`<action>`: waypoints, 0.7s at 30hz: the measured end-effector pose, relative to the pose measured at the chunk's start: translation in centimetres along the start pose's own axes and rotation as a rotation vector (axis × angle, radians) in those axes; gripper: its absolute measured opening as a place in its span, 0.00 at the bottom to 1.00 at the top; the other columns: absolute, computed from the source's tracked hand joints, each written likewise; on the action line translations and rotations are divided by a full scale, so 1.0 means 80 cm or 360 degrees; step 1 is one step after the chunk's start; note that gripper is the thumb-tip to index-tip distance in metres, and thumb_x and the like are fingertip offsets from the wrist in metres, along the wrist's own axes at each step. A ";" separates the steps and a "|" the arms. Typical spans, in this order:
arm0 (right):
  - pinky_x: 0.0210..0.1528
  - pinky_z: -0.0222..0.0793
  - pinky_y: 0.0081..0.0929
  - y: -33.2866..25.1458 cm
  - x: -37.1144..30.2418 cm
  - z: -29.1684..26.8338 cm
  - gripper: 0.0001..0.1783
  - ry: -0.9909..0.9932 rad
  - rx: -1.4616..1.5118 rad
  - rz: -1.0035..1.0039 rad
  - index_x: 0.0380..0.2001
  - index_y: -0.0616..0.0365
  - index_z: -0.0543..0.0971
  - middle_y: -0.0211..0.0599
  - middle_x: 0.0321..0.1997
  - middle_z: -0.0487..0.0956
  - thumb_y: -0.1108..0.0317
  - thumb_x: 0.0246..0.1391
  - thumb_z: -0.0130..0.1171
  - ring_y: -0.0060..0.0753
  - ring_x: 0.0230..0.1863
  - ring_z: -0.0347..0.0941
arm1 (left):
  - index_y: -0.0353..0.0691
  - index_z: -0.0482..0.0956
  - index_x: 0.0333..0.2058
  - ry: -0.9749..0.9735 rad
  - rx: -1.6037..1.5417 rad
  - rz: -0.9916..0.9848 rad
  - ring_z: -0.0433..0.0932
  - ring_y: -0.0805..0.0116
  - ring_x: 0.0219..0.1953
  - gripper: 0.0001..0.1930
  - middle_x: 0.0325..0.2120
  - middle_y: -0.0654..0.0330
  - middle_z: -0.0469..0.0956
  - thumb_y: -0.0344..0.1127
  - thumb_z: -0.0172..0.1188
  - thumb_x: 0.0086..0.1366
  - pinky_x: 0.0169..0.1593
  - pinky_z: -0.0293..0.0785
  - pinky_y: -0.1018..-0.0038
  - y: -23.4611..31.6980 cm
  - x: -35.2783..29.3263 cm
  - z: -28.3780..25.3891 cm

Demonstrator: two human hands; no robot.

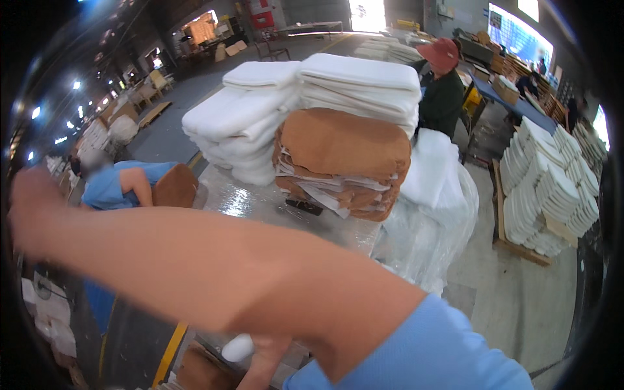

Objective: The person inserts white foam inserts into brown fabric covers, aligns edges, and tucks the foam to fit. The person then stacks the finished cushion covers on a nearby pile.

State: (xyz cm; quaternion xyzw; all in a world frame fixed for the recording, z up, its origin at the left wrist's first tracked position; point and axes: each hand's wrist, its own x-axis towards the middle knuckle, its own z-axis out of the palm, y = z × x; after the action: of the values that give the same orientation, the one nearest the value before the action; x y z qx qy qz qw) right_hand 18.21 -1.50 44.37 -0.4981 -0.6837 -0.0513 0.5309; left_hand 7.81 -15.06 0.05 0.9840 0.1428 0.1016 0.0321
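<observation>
My right arm stretches across the view from the lower right. At the far left edge, my right hand (36, 208) is smeared by motion, and its fingers cannot be made out. At the bottom, my left hand (268, 357) shows partly from behind the right forearm, its fingers hidden. Next to it lie a rounded white object (238, 348) and a brown fabric piece (201, 369). Beyond my arm, a thick stack of brown fabric pieces (344, 146) with pale layers at its side rests on a plastic-wrapped surface (235, 195).
Folded white padding (361, 75) is piled behind the brown stack, with more padding (240, 117) to its left. A person in blue (127, 185) at the left handles a brown piece (174, 187). Another person in a red hat (442, 97) stands behind. A pallet (520, 250) bears white stacks.
</observation>
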 end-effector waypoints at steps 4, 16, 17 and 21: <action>0.45 0.77 0.40 0.136 -0.163 0.028 0.09 0.0408 0.0490 0.0140 0.35 0.59 0.83 0.48 0.37 0.83 0.65 0.59 0.62 0.49 0.42 0.82 | 0.42 0.81 0.45 0.0201 -0.0037 -0.0113 0.81 0.53 0.35 0.29 0.33 0.56 0.81 0.43 0.80 0.43 0.42 0.74 0.57 -0.011 -0.014 -0.017; 0.67 0.62 0.58 0.447 -0.447 -0.159 0.28 0.0269 -0.1358 0.1106 0.56 0.50 0.78 0.44 0.66 0.72 0.65 0.49 0.72 0.54 0.69 0.65 | 0.42 0.81 0.45 0.0033 -0.0112 -0.0195 0.82 0.58 0.40 0.31 0.39 0.59 0.84 0.42 0.80 0.40 0.46 0.73 0.61 0.000 -0.003 -0.024; 0.68 0.60 0.59 0.458 -0.443 -0.161 0.30 0.0190 -0.1373 0.1126 0.58 0.49 0.76 0.43 0.69 0.70 0.66 0.50 0.72 0.54 0.71 0.63 | 0.42 0.81 0.46 0.0009 -0.0128 -0.0202 0.82 0.58 0.41 0.31 0.40 0.60 0.84 0.42 0.80 0.40 0.47 0.73 0.61 -0.001 -0.004 -0.025; 0.62 0.68 0.51 0.493 -0.427 -0.180 0.15 0.0274 -0.1234 0.1025 0.47 0.51 0.84 0.43 0.58 0.79 0.63 0.56 0.67 0.52 0.64 0.72 | 0.42 0.81 0.47 0.0007 -0.0170 -0.0214 0.83 0.60 0.43 0.32 0.42 0.60 0.85 0.42 0.79 0.40 0.48 0.74 0.61 -0.005 -0.006 -0.033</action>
State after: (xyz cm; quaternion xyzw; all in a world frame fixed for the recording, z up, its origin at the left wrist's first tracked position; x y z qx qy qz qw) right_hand 54.92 -11.90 5.91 -0.8378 -0.3801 -0.1758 0.3503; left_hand 6.73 -14.72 2.50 0.9688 0.2031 0.1088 0.0909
